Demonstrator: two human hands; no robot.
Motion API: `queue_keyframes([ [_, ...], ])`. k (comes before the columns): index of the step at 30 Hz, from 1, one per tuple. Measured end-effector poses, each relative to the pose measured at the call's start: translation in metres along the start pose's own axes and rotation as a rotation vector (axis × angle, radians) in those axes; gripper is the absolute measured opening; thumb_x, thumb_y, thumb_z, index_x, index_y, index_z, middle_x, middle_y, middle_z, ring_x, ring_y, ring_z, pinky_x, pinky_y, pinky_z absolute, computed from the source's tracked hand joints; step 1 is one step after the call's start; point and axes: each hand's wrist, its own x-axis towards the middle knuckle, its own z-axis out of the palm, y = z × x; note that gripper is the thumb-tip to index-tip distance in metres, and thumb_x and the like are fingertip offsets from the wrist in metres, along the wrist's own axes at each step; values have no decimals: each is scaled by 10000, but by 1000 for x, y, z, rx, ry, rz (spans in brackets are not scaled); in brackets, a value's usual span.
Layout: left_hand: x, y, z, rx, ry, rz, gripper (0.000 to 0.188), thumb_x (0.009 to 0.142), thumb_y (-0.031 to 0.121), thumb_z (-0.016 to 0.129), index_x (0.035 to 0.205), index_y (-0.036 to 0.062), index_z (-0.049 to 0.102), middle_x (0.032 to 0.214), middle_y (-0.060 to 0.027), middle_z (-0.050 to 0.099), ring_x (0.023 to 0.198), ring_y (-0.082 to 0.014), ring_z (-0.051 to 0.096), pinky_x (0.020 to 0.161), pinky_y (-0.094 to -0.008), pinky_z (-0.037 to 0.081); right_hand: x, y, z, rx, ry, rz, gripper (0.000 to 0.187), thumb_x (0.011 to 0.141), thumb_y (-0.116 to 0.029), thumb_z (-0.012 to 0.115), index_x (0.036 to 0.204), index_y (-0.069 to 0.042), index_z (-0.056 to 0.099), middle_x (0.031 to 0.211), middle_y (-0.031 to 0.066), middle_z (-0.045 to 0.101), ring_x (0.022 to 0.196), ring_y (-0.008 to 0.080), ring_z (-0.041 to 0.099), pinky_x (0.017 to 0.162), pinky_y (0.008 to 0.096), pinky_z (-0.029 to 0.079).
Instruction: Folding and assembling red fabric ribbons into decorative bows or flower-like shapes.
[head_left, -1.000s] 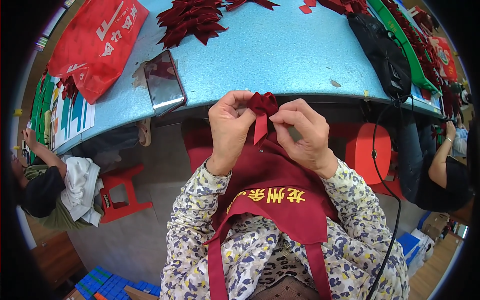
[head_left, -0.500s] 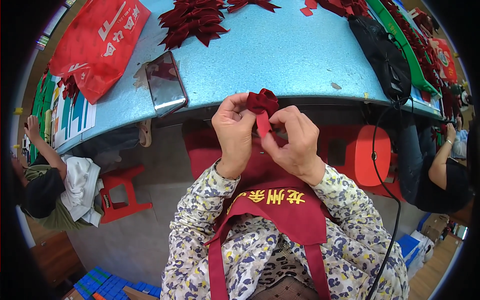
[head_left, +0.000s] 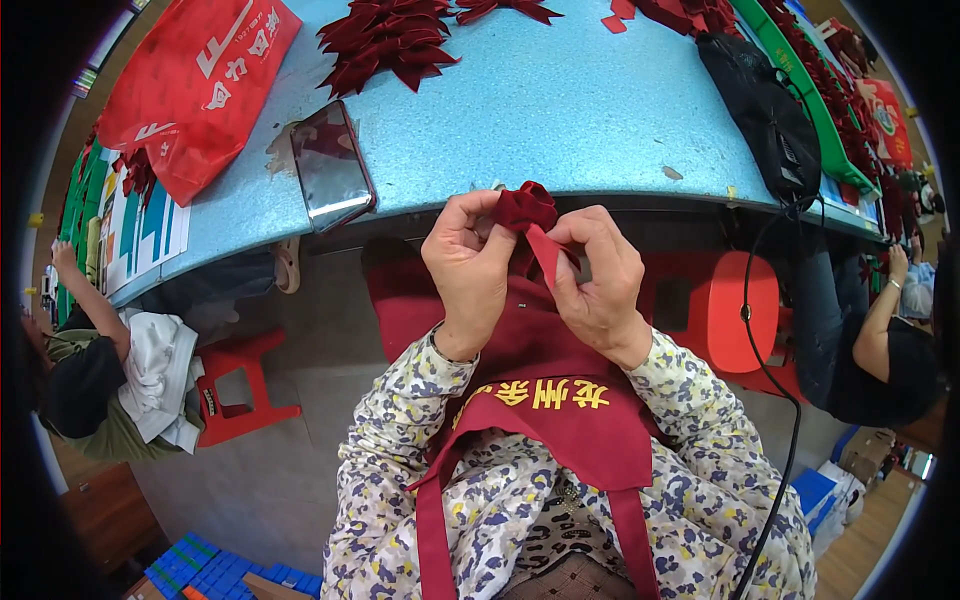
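Observation:
Just off the near edge of the blue table point(head_left: 520, 110), a dark red velvet ribbon bow point(head_left: 526, 207) is held up between both hands. My left hand point(head_left: 468, 270) pinches the looped part from the left with thumb and fingers. A lighter red ribbon tail point(head_left: 544, 255) hangs from the loops, and my right hand point(head_left: 600, 275) grips it between thumb and fingertips. Part of the bow lies hidden behind the fingers.
Finished bows point(head_left: 388, 40) lie heaped at the far side. On the table are a phone point(head_left: 330, 165), a red bag point(head_left: 190, 95), a black pouch point(head_left: 760, 110) and a green tray point(head_left: 800, 90). A black cable point(head_left: 765, 360) hangs at right. People sit on both sides by red stools point(head_left: 745, 310).
My right hand has drawn the ribbon tail slightly to the right, so it now slants away from the loops. My left hand keeps its pinch almost in place.

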Motion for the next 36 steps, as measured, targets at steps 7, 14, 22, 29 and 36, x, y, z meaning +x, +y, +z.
queue_keyframes([
  [7,2,-2,0,81,18,96,174,848,-71,621,1016,-35,592,913,-39,651,802,-71,622,698,-200,505,10,-12,-2,-429,-46,-304,245,668,60,656,877,-49,591,833,88,568,710,265,571,585,348,466],
  [14,2,-4,0,199,6,134,154,844,-82,616,989,-32,611,900,-32,651,819,-82,629,711,-201,505,6,-3,2,-234,5,-65,177,719,5,696,872,-45,622,774,61,576,664,214,570,578,290,450],
  [22,6,-5,5,177,54,174,167,840,-69,630,1002,-44,596,895,-52,656,772,-70,620,678,-192,496,-3,-5,3,795,-43,954,36,876,-58,632,887,-25,626,820,31,648,665,96,590,599,231,468],
  [29,11,-8,5,-26,90,-143,171,843,-42,640,1006,-19,595,934,-65,657,798,-87,621,699,-198,506,1,-20,5,1319,53,1297,76,899,-88,607,948,-30,614,821,35,664,683,91,618,610,206,481],
  [36,14,-19,-1,-257,-11,-182,193,850,5,659,1024,-7,579,967,-87,651,838,-135,645,730,-233,538,0,-11,-5,1005,-228,1113,96,920,-115,582,930,-23,608,792,34,654,704,86,619,606,205,485],
])
